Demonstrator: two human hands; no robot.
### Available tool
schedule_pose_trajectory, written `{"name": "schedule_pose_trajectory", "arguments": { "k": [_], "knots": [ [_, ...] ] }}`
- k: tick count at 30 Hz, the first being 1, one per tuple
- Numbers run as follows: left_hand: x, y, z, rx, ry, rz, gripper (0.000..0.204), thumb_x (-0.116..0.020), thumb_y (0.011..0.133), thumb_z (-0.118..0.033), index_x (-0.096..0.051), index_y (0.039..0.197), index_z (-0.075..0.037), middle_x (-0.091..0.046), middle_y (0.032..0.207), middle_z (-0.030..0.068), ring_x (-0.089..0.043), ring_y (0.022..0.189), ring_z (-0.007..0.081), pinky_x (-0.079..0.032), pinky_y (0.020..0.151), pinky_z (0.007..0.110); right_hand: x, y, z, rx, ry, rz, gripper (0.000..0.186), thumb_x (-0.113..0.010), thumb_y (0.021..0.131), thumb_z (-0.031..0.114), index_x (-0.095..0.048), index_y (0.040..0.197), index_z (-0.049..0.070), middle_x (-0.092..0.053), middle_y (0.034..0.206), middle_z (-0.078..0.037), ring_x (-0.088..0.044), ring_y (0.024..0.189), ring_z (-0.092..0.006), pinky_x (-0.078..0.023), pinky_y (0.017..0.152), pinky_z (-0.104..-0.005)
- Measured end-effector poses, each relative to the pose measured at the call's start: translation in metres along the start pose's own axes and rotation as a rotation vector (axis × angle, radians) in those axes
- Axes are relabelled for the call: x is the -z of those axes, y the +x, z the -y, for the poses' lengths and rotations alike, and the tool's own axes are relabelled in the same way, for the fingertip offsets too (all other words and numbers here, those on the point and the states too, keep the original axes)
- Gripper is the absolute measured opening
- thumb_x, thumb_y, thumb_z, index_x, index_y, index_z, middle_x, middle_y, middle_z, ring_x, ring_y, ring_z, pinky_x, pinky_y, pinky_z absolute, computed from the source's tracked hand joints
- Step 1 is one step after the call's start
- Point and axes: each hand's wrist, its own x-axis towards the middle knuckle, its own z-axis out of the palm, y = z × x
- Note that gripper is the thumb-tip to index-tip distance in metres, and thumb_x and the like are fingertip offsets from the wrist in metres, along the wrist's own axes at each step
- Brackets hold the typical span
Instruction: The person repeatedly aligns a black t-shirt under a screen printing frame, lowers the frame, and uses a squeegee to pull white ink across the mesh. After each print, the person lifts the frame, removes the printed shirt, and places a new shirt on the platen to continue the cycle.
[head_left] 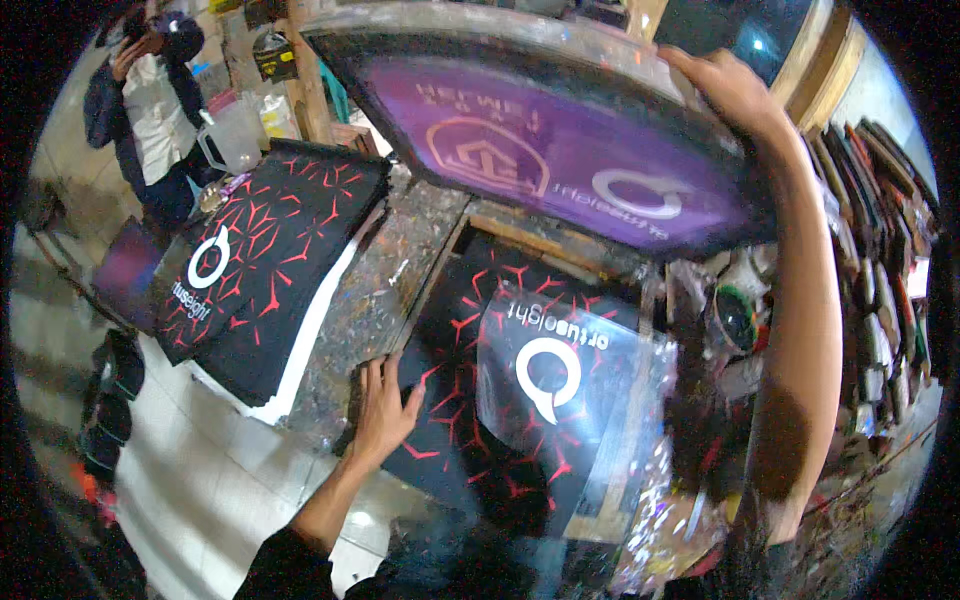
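A silk-screen frame (500, 50) with purple mesh stands tilted up at the far side of the table, hinged side low. My right hand (725, 90) grips its upper right edge, the arm stretched along the right. Below the frame lies a black fabric piece (430, 450) with a red line pattern. On top of it rests a clear sheet (500, 400), around a white ring-shaped logo. At the fabric's left edge my left hand (385, 410) lies on the table with its fingers extended, holding nothing.
To the left, black red-patterned fabric (265, 230) is piled on the paint-stained table (370, 260). A translucent pitcher (235, 140) and a standing person (155, 110) are beyond. Many frames (870, 260) lean at the right, near a green-rimmed container (735, 315).
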Motion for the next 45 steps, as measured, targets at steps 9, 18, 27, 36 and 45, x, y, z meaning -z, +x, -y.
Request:
{"name": "schedule_pose_trajectory", "arguments": {
  "k": [9, 18, 27, 36, 45],
  "knots": [
    [0.013, -0.023, -0.012, -0.23, 0.074, 0.452, 0.072, -0.075, 0.091, -0.037, -0.048, 0.147, -0.002, -0.042, 0.145, 0.0281, -0.039, 0.136, 0.0455, -0.033, 0.113, 0.055, 0.041, -0.024, 0.037, -0.339, 0.274, 0.157, 0.084, -0.046, 0.095, 0.07, -0.069, 0.125, -0.005, -0.063, 0.131, -0.034, -0.062, 0.123, -0.0467, -0.049, 0.105, -0.0502],
    [-0.001, 0.02, 0.023, -0.504, 0.241, 0.612, 0.065, -0.058, 0.099, -0.05, -0.05, 0.152, -0.013, -0.033, 0.164, 0.018, -0.026, 0.154, 0.0371, -0.02, 0.121, 0.062, 0.046, -0.018, 0.048, -0.133, 0.146, 0.148, 0.046, -0.037, 0.108, 0.045, -0.058, 0.146, 0.028, -0.068, 0.125, -0.029, -0.066, 0.117, -0.0429, -0.05, 0.105, -0.0493],
    [0.005, 0.035, 0.023, -0.496, 0.135, 0.631, 0.062, -0.062, 0.098, -0.043, -0.051, 0.151, -0.014, -0.035, 0.163, 0.0195, -0.029, 0.152, 0.0394, -0.02, 0.123, 0.057, 0.044, -0.011, 0.043, -0.246, 0.26, 0.169, 0.05, -0.041, 0.106, 0.05, -0.068, 0.136, 0.021, -0.068, 0.126, -0.03, -0.069, 0.114, -0.0411, -0.049, 0.105, -0.0487],
    [-0.004, 0.012, 0.013, -0.451, 0.19, 0.593, 0.062, -0.065, 0.095, -0.043, -0.054, 0.149, -0.015, -0.037, 0.162, 0.0201, -0.033, 0.15, 0.0394, -0.023, 0.121, 0.057, 0.038, -0.006, 0.035, -0.156, 0.422, 0.117, 0.068, -0.042, 0.103, 0.057, -0.063, 0.137, 0.003, -0.055, 0.146, -0.029, -0.055, 0.135, -0.0405, -0.04, 0.114, -0.0471],
    [-0.01, 0.008, 0.005, -0.403, 0.183, 0.567, 0.064, -0.066, 0.093, -0.046, -0.055, 0.149, -0.018, -0.039, 0.16, 0.0184, -0.033, 0.15, 0.0368, -0.016, 0.123, 0.058, 0.028, 0.015, 0.01, 0.017, 0.349, 0.092, 0.061, -0.042, 0.105, 0.048, -0.061, 0.138, 0.001, -0.053, 0.149, -0.028, -0.051, 0.138, -0.0409, -0.039, 0.114, -0.0465]
  ]
}}
